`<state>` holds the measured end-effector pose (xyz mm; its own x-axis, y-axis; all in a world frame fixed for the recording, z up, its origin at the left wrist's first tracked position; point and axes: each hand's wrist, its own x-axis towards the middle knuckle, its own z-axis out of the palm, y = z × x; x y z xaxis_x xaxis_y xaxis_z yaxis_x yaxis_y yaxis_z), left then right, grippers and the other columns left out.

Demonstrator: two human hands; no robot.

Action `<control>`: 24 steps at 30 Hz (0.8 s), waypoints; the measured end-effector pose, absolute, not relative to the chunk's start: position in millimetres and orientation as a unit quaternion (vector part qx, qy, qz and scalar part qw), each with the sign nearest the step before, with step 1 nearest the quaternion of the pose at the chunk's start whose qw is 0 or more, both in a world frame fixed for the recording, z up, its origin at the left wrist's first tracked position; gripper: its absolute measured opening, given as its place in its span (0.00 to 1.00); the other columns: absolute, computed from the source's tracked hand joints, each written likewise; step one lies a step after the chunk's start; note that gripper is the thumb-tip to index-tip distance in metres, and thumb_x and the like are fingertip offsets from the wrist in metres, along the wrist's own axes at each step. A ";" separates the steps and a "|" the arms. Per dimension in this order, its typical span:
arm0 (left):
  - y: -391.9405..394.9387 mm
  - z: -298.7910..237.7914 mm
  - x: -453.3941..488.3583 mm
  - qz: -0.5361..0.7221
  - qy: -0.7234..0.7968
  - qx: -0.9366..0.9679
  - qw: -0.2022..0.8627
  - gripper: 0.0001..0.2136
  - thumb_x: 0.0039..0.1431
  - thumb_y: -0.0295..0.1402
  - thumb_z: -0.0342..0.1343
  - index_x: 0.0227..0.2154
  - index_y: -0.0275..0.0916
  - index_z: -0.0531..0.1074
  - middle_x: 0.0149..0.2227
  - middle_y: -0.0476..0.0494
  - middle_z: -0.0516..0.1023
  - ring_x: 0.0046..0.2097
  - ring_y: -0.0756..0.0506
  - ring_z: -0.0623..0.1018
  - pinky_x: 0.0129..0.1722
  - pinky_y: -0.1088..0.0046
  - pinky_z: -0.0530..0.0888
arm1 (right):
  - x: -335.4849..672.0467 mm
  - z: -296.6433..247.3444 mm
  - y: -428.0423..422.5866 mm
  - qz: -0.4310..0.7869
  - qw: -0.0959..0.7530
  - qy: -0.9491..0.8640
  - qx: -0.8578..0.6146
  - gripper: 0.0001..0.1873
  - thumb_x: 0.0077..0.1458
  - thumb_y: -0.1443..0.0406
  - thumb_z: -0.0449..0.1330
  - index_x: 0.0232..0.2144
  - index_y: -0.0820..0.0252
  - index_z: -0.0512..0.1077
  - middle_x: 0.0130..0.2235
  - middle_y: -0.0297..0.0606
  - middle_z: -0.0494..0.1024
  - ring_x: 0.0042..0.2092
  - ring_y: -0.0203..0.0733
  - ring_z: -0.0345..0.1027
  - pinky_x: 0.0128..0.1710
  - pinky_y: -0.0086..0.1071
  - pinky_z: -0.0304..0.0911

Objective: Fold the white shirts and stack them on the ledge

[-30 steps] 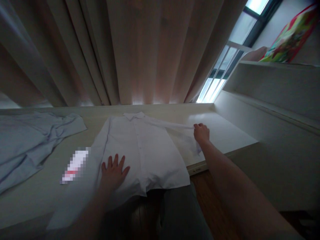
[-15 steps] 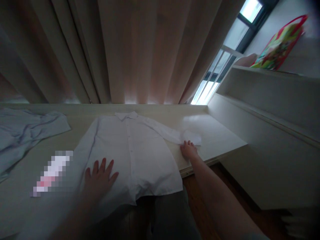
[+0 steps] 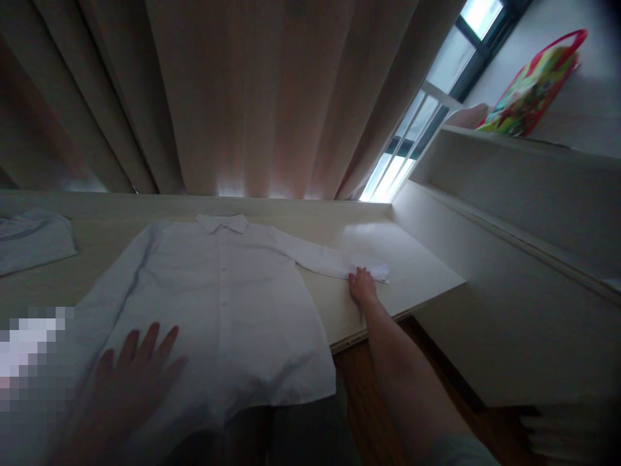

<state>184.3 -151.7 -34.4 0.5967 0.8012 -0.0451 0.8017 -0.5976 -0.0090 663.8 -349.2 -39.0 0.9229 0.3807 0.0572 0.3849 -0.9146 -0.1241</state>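
A white button-up shirt (image 3: 252, 310) lies spread on a pale tabletop, collar toward the curtain and hem hanging over the near edge. My left hand (image 3: 140, 369) is over the shirt front at the left, fingers spread, slightly blurred, with nothing gripped. Out to the right, my right hand (image 3: 363, 285) is at the end of the stretched sleeve, its fingers bent closely over the lower edge near the cuff (image 3: 379, 270). The fingertips are partly hidden against the fabric. The other sleeve runs down along the left side of the shirt.
Another light garment (image 3: 36, 239) lies on the table (image 3: 310, 212) at the far left. A pixelated patch covers something at lower left. Long curtains (image 3: 272, 103) hang behind, beside a window. At right stands a white shelf unit (image 3: 485, 239) with a colourful red-handled bag (image 3: 533, 90).
The view has shifted right, so the shirt and garment sit farther left. My right hand remains at the sleeve end, where the cuff now looks narrower and more bunched. My left hand stays spread over the shirt.
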 end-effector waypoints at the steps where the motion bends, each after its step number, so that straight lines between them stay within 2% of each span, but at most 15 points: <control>1: -151.5 -34.4 184.6 -0.032 0.446 0.894 -0.017 0.30 0.52 0.45 0.41 0.58 0.38 0.53 0.63 0.38 0.46 0.62 0.34 0.43 0.56 0.48 0.44 | 667.3 -38.4 -351.1 -0.028 0.075 -0.174 -0.982 0.27 0.59 0.57 0.40 0.58 0.62 0.52 0.59 0.50 0.53 0.59 0.49 0.45 0.54 0.41 0.44; 5: -150.5 -34.7 186.1 -0.055 0.442 0.893 -0.071 0.29 0.53 0.44 0.42 0.58 0.41 0.53 0.62 0.41 0.50 0.62 0.35 0.47 0.56 0.49 0.48 | 677.4 -40.0 -362.9 -0.051 0.105 -0.064 -0.991 0.27 0.58 0.56 0.42 0.55 0.65 0.55 0.55 0.58 0.56 0.56 0.55 0.51 0.50 0.48 0.47; 11: -148.6 -39.2 189.2 -0.071 0.441 0.889 -0.105 0.29 0.53 0.42 0.44 0.58 0.40 0.54 0.62 0.41 0.50 0.61 0.34 0.50 0.56 0.50 0.49 | 690.7 -51.0 -366.5 -0.057 0.164 -0.004 -0.985 0.24 0.55 0.55 0.48 0.48 0.64 0.64 0.53 0.60 0.60 0.54 0.57 0.52 0.49 0.54 0.44; 14: -149.3 -39.3 190.5 -0.075 0.447 0.884 -0.110 0.29 0.52 0.41 0.45 0.58 0.41 0.53 0.62 0.42 0.49 0.61 0.35 0.49 0.56 0.51 0.50 | 701.5 -55.6 -363.1 -0.061 0.212 -0.018 -0.975 0.19 0.52 0.60 0.53 0.42 0.66 0.68 0.50 0.59 0.64 0.55 0.55 0.52 0.51 0.51 0.44; 19: -148.3 -40.2 189.8 -0.087 0.444 0.885 -0.110 0.28 0.53 0.41 0.46 0.58 0.41 0.54 0.62 0.42 0.49 0.61 0.35 0.50 0.56 0.51 0.50 | 721.1 -57.2 -357.1 -0.069 0.342 -0.046 -0.936 0.14 0.46 0.66 0.56 0.36 0.67 0.71 0.42 0.53 0.72 0.49 0.52 0.61 0.50 0.44 0.51; 21: -147.5 -41.9 188.7 -0.075 0.444 0.886 -0.109 0.29 0.52 0.41 0.46 0.58 0.41 0.54 0.62 0.41 0.50 0.61 0.34 0.50 0.56 0.51 0.50 | 728.5 -55.5 -354.7 -0.084 0.411 -0.049 -0.907 0.15 0.46 0.65 0.55 0.37 0.67 0.71 0.42 0.51 0.72 0.49 0.50 0.62 0.49 0.40 0.54; 24: -147.6 -41.9 187.4 -0.057 0.438 0.891 -0.104 0.29 0.52 0.42 0.47 0.58 0.41 0.54 0.62 0.40 0.51 0.61 0.34 0.50 0.55 0.50 0.51 | 740.3 -49.7 -351.4 -0.105 0.534 -0.045 -0.838 0.21 0.48 0.63 0.52 0.45 0.67 0.66 0.45 0.48 0.70 0.48 0.45 0.63 0.46 0.35 0.59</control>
